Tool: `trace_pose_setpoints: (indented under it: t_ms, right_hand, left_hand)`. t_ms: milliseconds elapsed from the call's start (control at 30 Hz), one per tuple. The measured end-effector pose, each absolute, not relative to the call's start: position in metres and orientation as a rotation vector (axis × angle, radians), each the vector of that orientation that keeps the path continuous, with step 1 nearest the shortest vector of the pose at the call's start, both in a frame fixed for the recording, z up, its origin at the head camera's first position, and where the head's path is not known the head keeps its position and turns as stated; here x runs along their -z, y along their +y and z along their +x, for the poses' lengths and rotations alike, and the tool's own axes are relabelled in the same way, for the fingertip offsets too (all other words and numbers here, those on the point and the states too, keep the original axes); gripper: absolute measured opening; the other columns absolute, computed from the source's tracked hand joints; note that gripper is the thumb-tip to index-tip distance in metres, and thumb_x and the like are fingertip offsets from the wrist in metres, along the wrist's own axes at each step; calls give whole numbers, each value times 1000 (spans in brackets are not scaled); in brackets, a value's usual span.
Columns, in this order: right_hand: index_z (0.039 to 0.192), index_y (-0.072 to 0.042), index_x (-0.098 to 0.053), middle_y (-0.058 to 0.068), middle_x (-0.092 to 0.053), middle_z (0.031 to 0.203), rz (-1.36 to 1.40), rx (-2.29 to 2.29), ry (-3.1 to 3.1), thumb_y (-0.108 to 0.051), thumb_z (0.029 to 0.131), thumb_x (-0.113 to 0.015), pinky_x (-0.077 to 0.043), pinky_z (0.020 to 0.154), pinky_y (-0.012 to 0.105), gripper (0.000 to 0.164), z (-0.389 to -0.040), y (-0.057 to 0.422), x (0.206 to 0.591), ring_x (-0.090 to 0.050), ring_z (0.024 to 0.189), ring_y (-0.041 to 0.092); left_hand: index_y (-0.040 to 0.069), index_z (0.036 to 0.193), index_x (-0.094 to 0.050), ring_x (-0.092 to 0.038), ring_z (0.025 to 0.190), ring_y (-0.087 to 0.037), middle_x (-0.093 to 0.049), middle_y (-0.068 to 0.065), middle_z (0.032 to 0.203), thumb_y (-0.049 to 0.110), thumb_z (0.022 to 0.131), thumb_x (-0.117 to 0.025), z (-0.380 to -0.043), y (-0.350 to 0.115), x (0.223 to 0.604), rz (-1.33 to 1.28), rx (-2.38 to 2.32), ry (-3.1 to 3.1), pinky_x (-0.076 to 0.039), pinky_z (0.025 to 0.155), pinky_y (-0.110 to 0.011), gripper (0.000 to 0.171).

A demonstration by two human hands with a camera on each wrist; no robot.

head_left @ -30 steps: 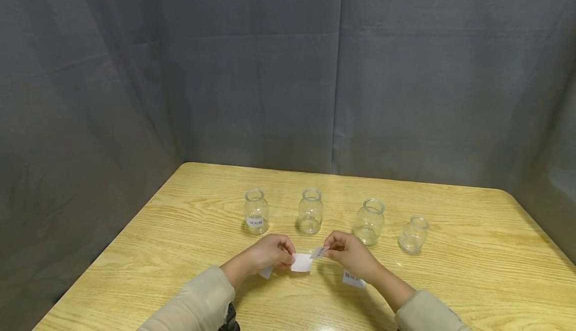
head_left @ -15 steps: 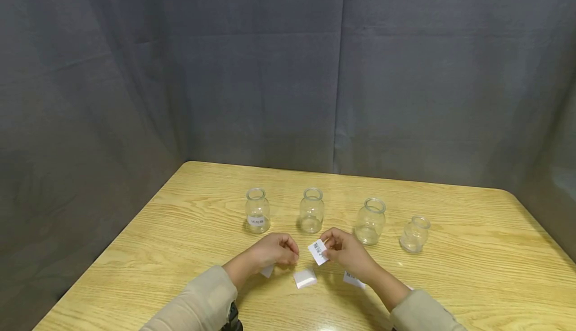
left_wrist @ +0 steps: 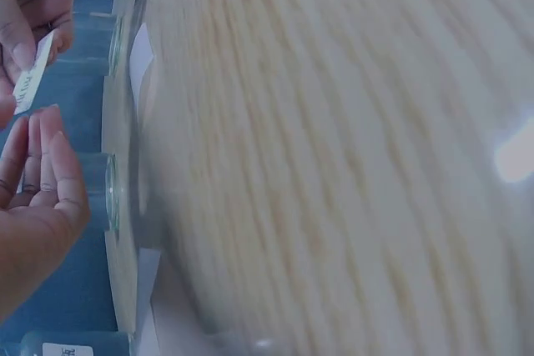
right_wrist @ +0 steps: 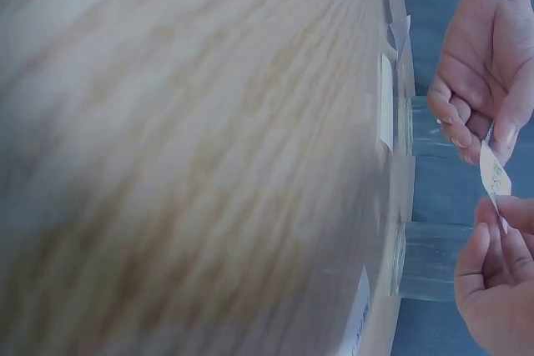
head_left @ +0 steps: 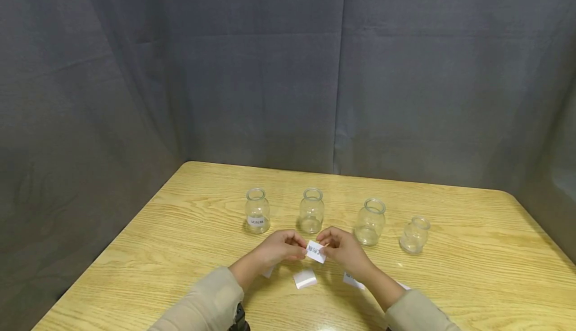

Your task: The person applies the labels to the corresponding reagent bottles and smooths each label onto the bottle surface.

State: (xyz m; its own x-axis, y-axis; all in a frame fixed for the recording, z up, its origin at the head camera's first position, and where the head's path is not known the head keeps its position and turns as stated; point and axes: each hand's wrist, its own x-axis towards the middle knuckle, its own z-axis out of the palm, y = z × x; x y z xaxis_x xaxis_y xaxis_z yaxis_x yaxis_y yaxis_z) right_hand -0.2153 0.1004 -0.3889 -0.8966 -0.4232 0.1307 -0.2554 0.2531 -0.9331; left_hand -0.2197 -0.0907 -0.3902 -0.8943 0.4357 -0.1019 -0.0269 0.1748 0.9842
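A small white label (head_left: 316, 251) with dark print is held up in front of the jars. My right hand (head_left: 344, 251) pinches its right side between thumb and fingers. At the opposite edge, the thumb and fingertips of my left hand (head_left: 283, 248) hold it too; in the right wrist view the label (right_wrist: 496, 174) spans the two hands. Below it lies a blank white slip (head_left: 305, 278) on the table. Just behind the hands stands a plain glass jar (head_left: 311, 213). The leftmost jar (head_left: 257, 208) bears a similar label (head_left: 256, 221) on its front.
Right of the hands stand another glass jar (head_left: 370, 223) and a smaller one (head_left: 414, 236). A printed label (head_left: 353, 280) lies beneath the right wrist, and a white piece (head_left: 268, 272) shows beside the left one. Dark grey cloth (head_left: 270, 96) hangs behind the wooden table (head_left: 157, 221).
The blank slip has left my left hand and dropped onto the table. My right hand has turned the label face-up, and my left hand has moved right to its edge.
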Motion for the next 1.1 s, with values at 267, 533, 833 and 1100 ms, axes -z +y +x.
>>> trace_pose_setpoints:
  t_ms: [267,533,833,1100]
  right_hand:
    - [97,3,-53,9,-52,81,-586,1745,2400,7,77,-56,-43,57,23,20,-214,97,388,-48,67,16]
    - [110,3,-50,12,-47,79,-580,1780,2373,10,78,-52,-48,63,34,33,-215,93,386,-51,68,20]
    - [101,4,-50,12,-51,72,-404,1894,2400,8,80,-53,-50,62,38,21,-218,86,383,-54,64,21]
    - [94,6,-45,16,-57,72,-278,2009,2305,5,84,-49,-49,64,41,11,-217,86,385,-59,64,31]
  left_hand:
    - [-7,91,-54,-54,70,-13,-53,-5,77,0,75,-60,-223,-87,395,361,-1771,2124,-47,70,-32,18]
    - [-5,89,-54,-54,70,-13,-52,-4,76,1,76,-60,-223,-86,390,346,-1759,2144,-47,70,-33,16]
    - [-5,89,-53,-56,70,-13,-54,-3,75,2,75,-60,-225,-83,390,323,-1772,2137,-47,71,-34,17]
    - [-7,89,-52,-57,71,-15,-55,-5,77,1,79,-58,-225,-81,391,313,-1799,2148,-48,71,-34,14]
